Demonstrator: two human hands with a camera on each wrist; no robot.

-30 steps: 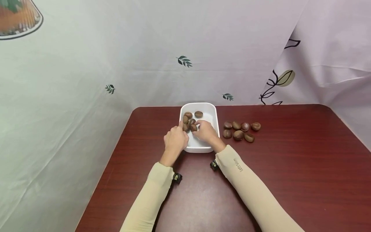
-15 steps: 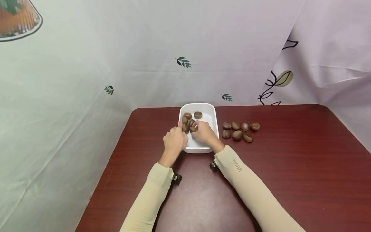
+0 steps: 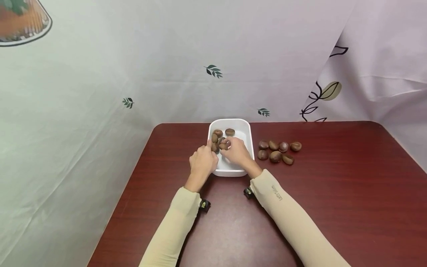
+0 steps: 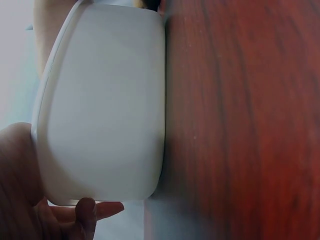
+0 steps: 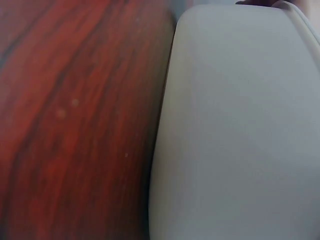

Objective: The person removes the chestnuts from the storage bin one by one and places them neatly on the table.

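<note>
A white tray (image 3: pixel 233 172) stands near the table's far edge with several brown chestnuts in its left and far part. My left hand (image 3: pixel 202 159) grips the tray's left side, its index finger stretched along the rim. In the left wrist view, curled fingertips (image 4: pixel 86 215) show beside the tray's outer wall (image 4: pixel 105 110). Reaching in over the right rim, my right hand (image 3: pixel 237 151) pinches a chestnut (image 3: pixel 223 146) between thumb and fingers. Another chestnut (image 3: pixel 229 132) lies apart at the far side of the tray. The right wrist view shows mostly the tray's outside wall (image 5: pixel 240 125).
Right of the tray, several more chestnuts (image 3: pixel 275 156) lie in two loose rows on the dark red wooden table (image 3: pixel 333 193). A pale patterned cloth (image 3: pixel 186 96) hangs behind the table and along its left side.
The pinched chestnut has shifted slightly within my right fingers and shows more of its surface. My left hand keeps its place on the tray. The head view has swayed a little.
</note>
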